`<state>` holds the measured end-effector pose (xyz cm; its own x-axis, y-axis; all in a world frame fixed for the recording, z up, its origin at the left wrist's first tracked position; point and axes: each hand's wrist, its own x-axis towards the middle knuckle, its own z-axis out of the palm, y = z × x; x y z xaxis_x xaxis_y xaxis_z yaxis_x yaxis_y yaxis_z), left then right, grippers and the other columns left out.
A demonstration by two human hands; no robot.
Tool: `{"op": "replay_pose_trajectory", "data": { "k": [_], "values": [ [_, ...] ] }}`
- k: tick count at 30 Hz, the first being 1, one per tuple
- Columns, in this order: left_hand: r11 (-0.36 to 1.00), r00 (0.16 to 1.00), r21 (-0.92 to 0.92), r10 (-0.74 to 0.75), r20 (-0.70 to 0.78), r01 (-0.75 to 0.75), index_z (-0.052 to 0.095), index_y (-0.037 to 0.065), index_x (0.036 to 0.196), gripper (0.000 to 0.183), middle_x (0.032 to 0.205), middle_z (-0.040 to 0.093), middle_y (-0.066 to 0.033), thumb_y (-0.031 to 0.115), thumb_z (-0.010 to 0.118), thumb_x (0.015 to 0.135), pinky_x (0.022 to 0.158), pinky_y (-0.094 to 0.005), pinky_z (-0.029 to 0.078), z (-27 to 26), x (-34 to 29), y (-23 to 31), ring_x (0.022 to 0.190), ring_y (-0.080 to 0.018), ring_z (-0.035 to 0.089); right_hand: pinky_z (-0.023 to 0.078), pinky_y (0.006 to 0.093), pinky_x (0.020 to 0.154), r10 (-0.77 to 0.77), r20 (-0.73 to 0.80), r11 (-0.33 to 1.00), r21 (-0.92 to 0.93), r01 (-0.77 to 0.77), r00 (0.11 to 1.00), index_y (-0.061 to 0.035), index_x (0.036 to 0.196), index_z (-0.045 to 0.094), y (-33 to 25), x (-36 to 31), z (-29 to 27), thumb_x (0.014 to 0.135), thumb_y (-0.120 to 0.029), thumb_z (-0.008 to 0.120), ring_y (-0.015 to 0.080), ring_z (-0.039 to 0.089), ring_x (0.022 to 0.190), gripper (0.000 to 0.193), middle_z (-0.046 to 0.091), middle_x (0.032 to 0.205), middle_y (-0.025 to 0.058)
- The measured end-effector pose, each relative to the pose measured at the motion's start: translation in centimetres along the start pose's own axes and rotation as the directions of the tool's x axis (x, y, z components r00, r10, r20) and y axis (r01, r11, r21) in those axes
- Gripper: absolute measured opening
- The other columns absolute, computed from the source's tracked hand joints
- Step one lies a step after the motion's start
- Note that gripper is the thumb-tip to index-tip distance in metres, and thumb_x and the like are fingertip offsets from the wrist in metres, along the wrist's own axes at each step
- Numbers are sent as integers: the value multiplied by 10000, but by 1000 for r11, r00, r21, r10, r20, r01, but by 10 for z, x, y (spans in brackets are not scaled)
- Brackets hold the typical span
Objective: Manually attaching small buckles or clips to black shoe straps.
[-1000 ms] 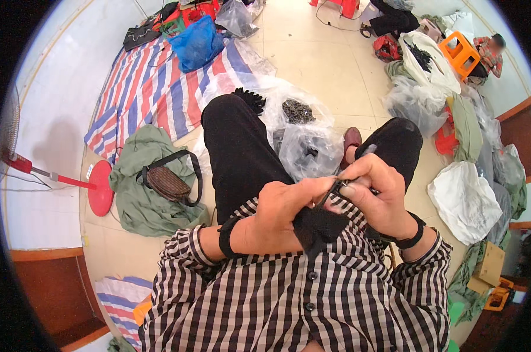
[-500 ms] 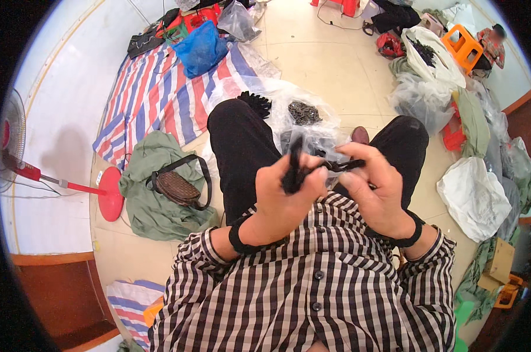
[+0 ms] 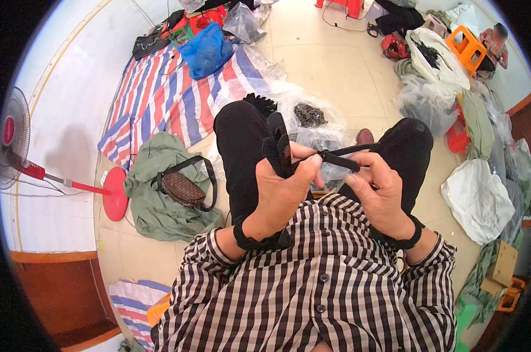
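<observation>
Black elastic bands (image 3: 279, 149) stand bunched in the left hand (image 3: 283, 190), whose fingers are curled tight round them above the person's lap. The right hand (image 3: 382, 190) pinches one black strap (image 3: 344, 157) between thumb and fingers, stretched sideways from the bunch. A clear bag (image 3: 312, 120) lies on the floor between the knees, beside a striped mat (image 3: 160, 100).

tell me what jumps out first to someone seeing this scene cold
Dead centre, the left hand grips a bunch of black straps while the right hand pinches a single black strap stretched between the two, above a checked shirt. To the left, a striped red, white and blue tarp covers the floor, with a woven brown bag on a green cloth nearer the person.
</observation>
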<state>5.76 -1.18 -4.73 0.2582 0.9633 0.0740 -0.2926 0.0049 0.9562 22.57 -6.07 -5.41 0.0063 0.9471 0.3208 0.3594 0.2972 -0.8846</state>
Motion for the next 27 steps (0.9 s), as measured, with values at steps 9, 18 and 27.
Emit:
{"op": "replay_pose_trajectory", "data": {
  "k": [9,18,27],
  "values": [
    [994,999,97,40,13,-41,571,-9,828,64,632,577,-8,42,596,799,519,-181,410,3,-1,-7,561,-46,514,410,221,486,-201,-28,969,-155,195,979,0,885,565,0,21,11,789,-37,604,108,556,529,110,586,661,90],
    [828,927,428,272,257,-362,574,12,941,249,595,498,-12,65,660,713,450,-187,356,-4,-6,-2,476,-31,426,393,209,523,11,5,1000,-9,-11,1000,-2,881,581,-2,26,6,796,-39,602,62,502,581,95,574,660,35],
    [780,879,465,219,425,-419,566,-8,816,86,516,492,-37,23,608,747,440,-218,364,-25,10,3,476,-54,442,391,191,583,93,223,977,167,-132,970,-3,870,583,-6,26,-1,816,-68,574,31,475,663,85,563,736,-20]
  ]
}}
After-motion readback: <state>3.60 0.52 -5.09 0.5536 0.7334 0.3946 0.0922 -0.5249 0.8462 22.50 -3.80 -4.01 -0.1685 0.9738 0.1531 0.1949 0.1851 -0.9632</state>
